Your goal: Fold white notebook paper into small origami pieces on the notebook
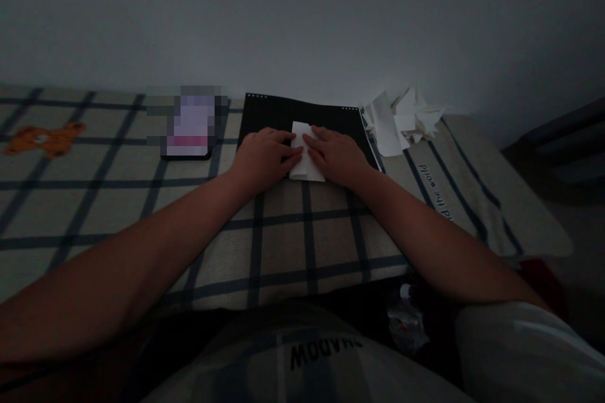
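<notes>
A small sheet of white paper, folded into a narrow upright shape, lies on a black notebook with punched holes along its far edge. At the paper's left side, my left hand holds it down with thumb and fingertips. My right hand presses on its right part, fingers laid over the surface. The fingertips of both hands nearly meet at the middle of the paper. My hands cover parts of the notebook and of the paper's side edges.
Right of the notebook lies a pile of folded and loose white paper. A phone-like device, partly blurred, rests to the left on the checked cloth. Farther left is an orange bear-shaped item. A pale wall rises behind.
</notes>
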A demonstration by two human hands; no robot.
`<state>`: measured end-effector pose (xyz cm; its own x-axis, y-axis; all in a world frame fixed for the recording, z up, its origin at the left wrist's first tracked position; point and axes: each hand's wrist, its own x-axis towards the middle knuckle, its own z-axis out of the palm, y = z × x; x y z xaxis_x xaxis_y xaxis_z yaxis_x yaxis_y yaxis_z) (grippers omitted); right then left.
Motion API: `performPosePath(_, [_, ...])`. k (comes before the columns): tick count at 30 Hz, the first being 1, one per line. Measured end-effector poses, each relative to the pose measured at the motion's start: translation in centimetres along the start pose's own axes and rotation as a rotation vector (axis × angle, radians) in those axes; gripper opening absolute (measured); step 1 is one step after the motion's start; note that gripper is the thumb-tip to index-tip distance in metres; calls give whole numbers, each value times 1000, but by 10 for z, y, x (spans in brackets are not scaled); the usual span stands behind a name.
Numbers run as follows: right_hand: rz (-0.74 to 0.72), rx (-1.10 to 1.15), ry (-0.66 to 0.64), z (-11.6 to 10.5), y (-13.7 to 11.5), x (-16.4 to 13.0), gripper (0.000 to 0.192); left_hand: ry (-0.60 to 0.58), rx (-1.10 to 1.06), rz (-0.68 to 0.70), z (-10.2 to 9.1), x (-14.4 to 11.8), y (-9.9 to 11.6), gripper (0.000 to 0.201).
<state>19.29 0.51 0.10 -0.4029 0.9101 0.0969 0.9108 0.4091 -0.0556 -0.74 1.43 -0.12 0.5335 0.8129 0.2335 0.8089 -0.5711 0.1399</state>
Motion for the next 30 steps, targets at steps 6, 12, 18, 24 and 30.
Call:
performPosePath(6, [-14,-3,-1,1,3,1,52,-19,6,155,-4,-6,1,43])
performPosePath(12, [-25,5,1,1,4,0,53,-174,-8,272,-8,-9,-13,50])
performPosePath(18, [-23,9,1,1,4,0,52,-220,-58,310,-10,-9,-11,52])
performPosePath(24, [-15,15,-2,2,4,0,52,-276,-12,291,-12,-12,-4,52])
performPosePath(30, [-18,12,9,3,4,0,52,-292,52,334,-13,-16,-6,53])
